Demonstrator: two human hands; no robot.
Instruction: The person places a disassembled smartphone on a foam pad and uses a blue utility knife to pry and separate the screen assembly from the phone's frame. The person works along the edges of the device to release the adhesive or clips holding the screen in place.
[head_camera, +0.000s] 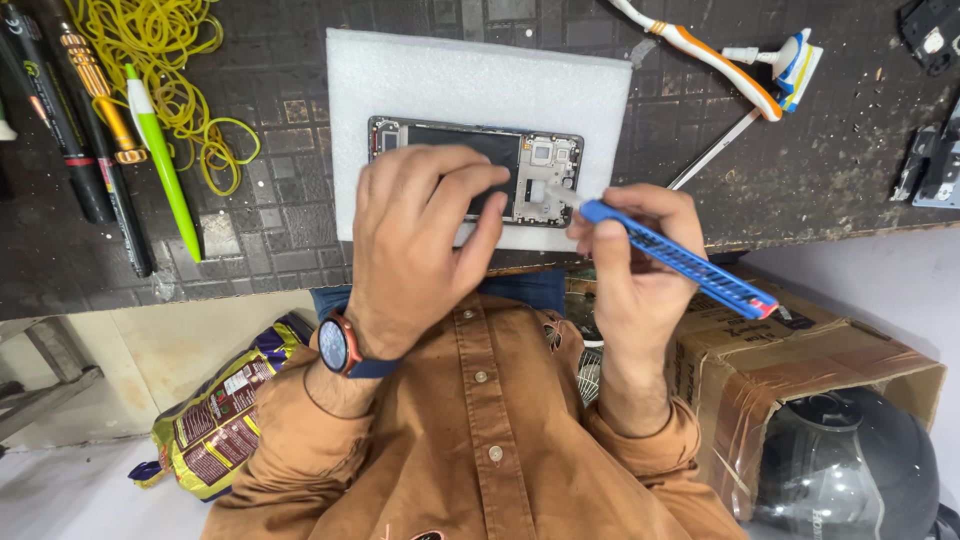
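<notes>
Left hand (420, 235): your fingers press flat, uncurled, on the opened phone (478, 168).
Right hand (630, 250): you pinch a blue tool (680, 262), tip touching the phone.
Foam pad (470, 75): under the phone.

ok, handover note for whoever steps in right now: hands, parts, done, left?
Left hand presses on the opened phone, pinning it to the white foam pad.
Right hand grips a blue tool; its pale tip sits at the phone's camera end.
Done: back cover is off, insides exposed.
Left: work at the tip looks unfinished; phone not closed.
Toothbrush and pens lie unused on the bench.
</notes>
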